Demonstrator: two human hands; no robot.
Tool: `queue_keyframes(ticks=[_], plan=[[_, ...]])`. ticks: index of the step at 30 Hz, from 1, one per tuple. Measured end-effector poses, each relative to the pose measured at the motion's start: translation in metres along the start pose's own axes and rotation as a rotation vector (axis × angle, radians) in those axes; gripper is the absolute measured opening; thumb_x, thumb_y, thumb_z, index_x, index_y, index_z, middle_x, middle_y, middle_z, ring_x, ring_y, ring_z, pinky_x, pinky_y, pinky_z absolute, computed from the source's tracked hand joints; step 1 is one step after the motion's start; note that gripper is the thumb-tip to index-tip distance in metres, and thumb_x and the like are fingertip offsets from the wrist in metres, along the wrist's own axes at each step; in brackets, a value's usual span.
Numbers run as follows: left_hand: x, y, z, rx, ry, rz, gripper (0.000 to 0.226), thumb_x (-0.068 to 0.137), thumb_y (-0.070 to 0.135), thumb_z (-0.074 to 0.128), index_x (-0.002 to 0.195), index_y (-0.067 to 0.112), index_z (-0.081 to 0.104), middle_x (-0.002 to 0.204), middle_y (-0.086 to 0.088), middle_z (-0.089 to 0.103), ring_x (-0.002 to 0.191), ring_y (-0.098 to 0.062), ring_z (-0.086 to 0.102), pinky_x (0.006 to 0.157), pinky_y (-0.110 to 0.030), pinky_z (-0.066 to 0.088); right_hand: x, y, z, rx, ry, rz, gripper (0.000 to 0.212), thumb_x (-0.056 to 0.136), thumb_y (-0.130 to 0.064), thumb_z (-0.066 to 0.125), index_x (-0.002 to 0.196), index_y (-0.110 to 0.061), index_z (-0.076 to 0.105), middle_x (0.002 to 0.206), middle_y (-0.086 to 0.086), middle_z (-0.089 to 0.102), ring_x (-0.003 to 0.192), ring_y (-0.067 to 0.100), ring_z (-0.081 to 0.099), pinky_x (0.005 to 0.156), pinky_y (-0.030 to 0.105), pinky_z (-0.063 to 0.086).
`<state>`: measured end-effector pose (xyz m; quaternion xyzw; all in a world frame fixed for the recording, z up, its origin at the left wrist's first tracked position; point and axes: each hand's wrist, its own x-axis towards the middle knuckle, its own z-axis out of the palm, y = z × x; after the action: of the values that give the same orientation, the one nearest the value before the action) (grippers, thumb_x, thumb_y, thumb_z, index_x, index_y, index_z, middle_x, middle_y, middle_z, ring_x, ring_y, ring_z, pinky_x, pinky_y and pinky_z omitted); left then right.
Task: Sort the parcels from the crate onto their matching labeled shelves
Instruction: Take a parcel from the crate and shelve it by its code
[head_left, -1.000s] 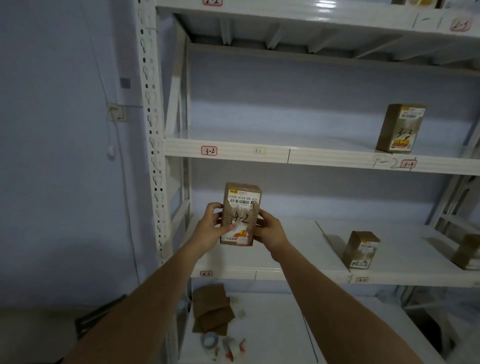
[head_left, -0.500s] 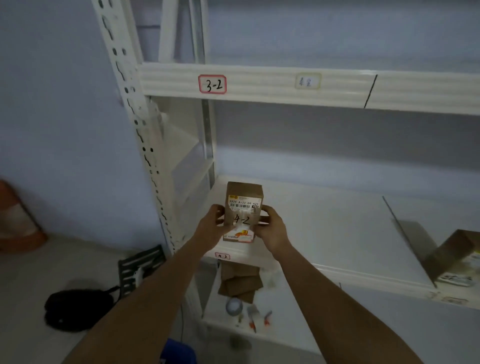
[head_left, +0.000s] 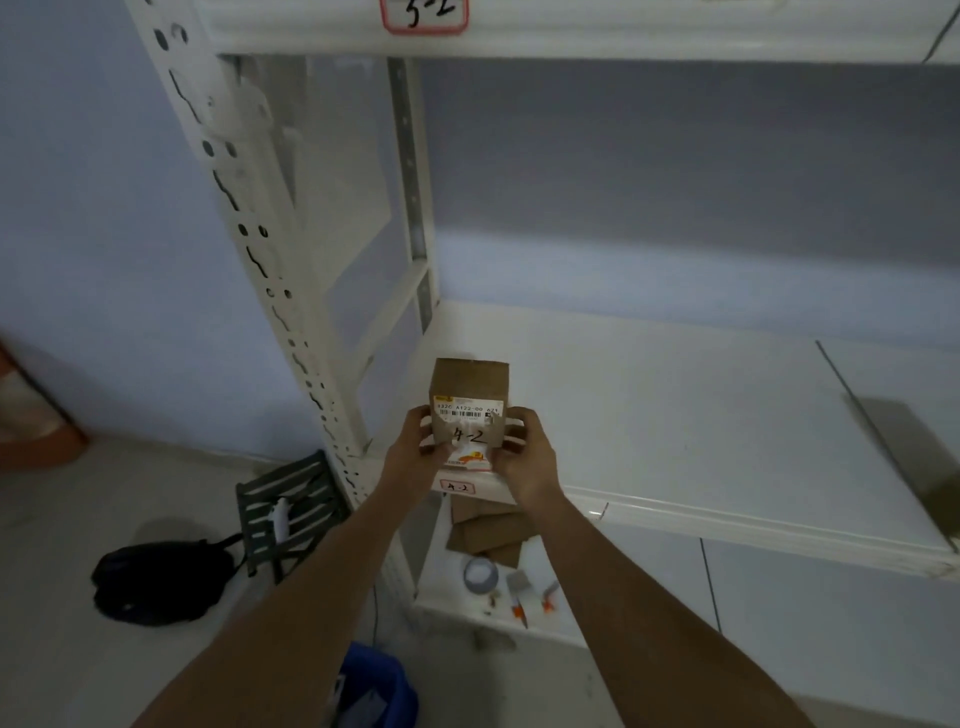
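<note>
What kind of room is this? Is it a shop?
Probably a storeroom or parcel sorting room, not a shop. The white metal shelf rack carries a handwritten red-bordered "4-2" label, and both hands hold a small brown cardboard parcel marked "4-2" with a barcode sticker.

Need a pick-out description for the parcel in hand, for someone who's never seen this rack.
Start at the white metal rack and find the shelf whose front edge carries a small red-bordered tag reading 4-2. Directly above that tag, the left hand and right hand grip a small upright brown cardboard parcel. It alone has "4-2" handwritten under a barcode label.
</note>
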<state>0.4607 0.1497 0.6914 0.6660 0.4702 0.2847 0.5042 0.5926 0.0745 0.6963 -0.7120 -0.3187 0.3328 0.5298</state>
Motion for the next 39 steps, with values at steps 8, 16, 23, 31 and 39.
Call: queue_keyframes(ticks=[8, 16, 23, 31, 39], plan=[[0.003, -0.012, -0.004, -0.044, -0.07, 0.044, 0.055, 0.089, 0.001, 0.059, 0.137, 0.015, 0.036, 0.119, -0.003, 0.059, 0.106, -0.023, 0.061, 0.085, -0.037, 0.055, -0.008, 0.011, 0.019, -0.122, 0.087, 0.06, 0.041, 0.084, -0.002, 0.06, 0.122, -0.012, 0.051, 0.116, 0.008, 0.065, 0.107, 0.025, 0.061, 0.088, 0.03, 0.049], [0.022, -0.012, -0.005, 0.373, -0.017, 0.066, 0.042, 0.081, 0.01, 0.065, 0.12, 0.013, 0.05, 0.106, -0.005, 0.068, 0.094, -0.024, 0.065, 0.075, -0.026, 0.046, 0.005, 0.013, 0.029, -0.485, 0.11, 0.054, 0.034, 0.083, -0.019, 0.064, 0.114, -0.013, 0.053, 0.112, 0.006, 0.064, 0.104, 0.025, 0.061, 0.085, 0.039, 0.052], [0.038, -0.013, -0.004, 0.473, 0.005, 0.045, 0.033, 0.084, 0.024, 0.066, 0.113, 0.016, 0.054, 0.107, -0.004, 0.068, 0.099, -0.025, 0.063, 0.076, -0.03, 0.047, 0.024, 0.014, 0.037, -0.541, 0.172, 0.064, 0.023, 0.09, -0.021, 0.055, 0.112, -0.014, 0.056, 0.106, 0.006, 0.066, 0.098, 0.024, 0.062, 0.082, 0.037, 0.053], [0.001, -0.025, -0.023, 0.159, -0.017, 0.019, 0.029, 0.086, 0.006, 0.061, 0.114, 0.01, 0.053, 0.107, -0.009, 0.061, 0.096, -0.021, 0.06, 0.083, -0.033, 0.052, -0.013, 0.021, 0.035, -0.655, 0.163, 0.071, 0.045, 0.09, -0.019, 0.056, 0.132, -0.013, 0.042, 0.127, 0.006, 0.051, 0.12, 0.023, 0.045, 0.097, 0.035, 0.043], [-0.049, -0.051, -0.099, 0.266, -0.007, -0.075, 0.008, 0.092, 0.011, 0.054, 0.099, 0.015, 0.054, 0.095, 0.0, 0.056, 0.095, -0.022, 0.059, 0.074, -0.021, 0.039, -0.068, -0.002, 0.041, -0.77, 0.032, 0.093, 0.038, 0.09, -0.022, 0.048, 0.128, -0.016, 0.046, 0.125, 0.004, 0.051, 0.118, 0.021, 0.047, 0.097, 0.035, 0.045]])
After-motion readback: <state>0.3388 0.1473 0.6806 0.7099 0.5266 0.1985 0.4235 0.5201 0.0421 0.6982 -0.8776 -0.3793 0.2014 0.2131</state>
